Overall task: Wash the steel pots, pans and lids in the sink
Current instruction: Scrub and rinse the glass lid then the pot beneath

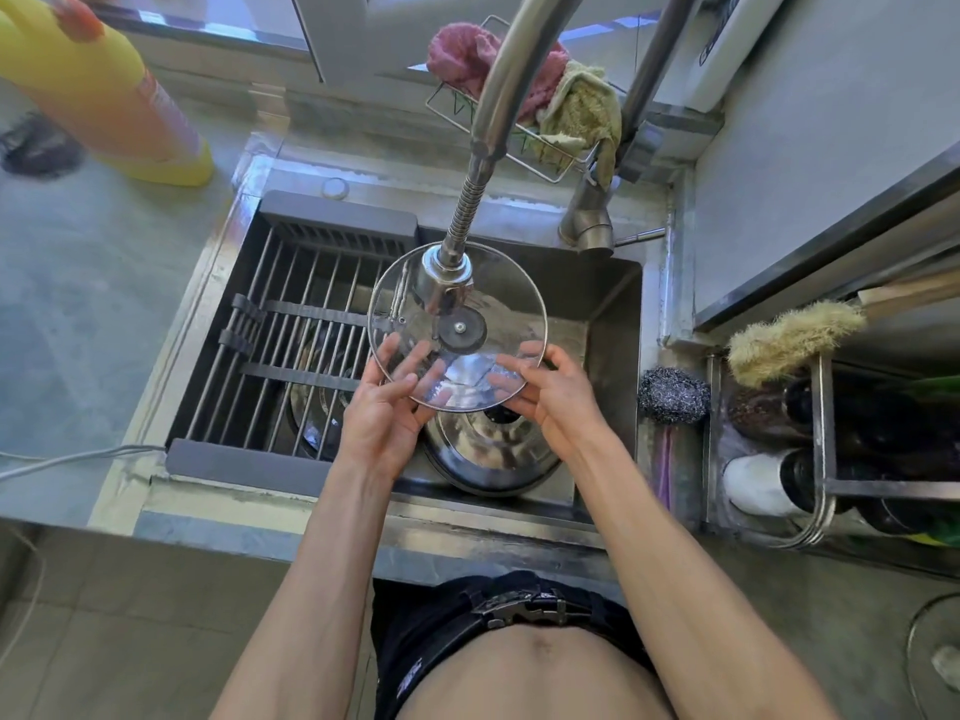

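yellow bottle (98,90), pink cloth (467,54), clear lid (467,366) with black knob (461,332).

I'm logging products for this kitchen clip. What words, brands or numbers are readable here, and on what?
None can be read.
Yellow bottle: its orange label carries print, too blurred to read.
White appliance at the top right: dark markings, too small and cut off to read.
Glass lid, held by the left hand and right hand: no text visible.
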{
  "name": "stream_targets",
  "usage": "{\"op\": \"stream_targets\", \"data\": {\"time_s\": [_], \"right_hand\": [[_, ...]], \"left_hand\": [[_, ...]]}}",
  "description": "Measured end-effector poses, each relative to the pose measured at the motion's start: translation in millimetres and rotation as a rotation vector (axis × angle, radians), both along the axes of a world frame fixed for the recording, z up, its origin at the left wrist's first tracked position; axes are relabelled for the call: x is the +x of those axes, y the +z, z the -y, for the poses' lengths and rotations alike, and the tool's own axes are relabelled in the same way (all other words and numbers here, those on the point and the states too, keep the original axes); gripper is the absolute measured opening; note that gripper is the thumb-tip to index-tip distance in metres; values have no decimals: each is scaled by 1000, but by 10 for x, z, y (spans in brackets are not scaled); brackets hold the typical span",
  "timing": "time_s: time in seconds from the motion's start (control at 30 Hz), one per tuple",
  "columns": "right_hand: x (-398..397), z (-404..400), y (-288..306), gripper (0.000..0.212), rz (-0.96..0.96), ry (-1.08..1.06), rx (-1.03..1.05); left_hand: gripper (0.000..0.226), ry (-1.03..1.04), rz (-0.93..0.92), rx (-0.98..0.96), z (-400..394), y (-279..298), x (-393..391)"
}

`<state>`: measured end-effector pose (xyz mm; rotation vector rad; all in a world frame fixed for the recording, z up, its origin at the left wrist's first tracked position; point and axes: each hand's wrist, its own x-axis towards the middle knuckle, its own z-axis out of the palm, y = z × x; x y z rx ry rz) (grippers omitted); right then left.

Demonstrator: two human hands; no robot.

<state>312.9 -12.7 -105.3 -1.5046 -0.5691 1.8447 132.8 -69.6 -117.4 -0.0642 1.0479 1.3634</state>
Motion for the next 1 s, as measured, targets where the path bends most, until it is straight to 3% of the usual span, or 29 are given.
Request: {"op": "stream_targets", "data": {"time_s": [0.27, 0.47, 1.0], "right_hand": [[55, 29, 32, 31, 31, -11, -43], [69, 40, 66, 35, 62, -21, -38], [145, 50, 125, 20, 165, 8, 26]], "left_hand": [[59, -105, -71, -64, 7, 45, 14], [52, -157, -115, -71, 15, 57, -24], [39, -216, -80, -102, -48, -53, 71]]}}
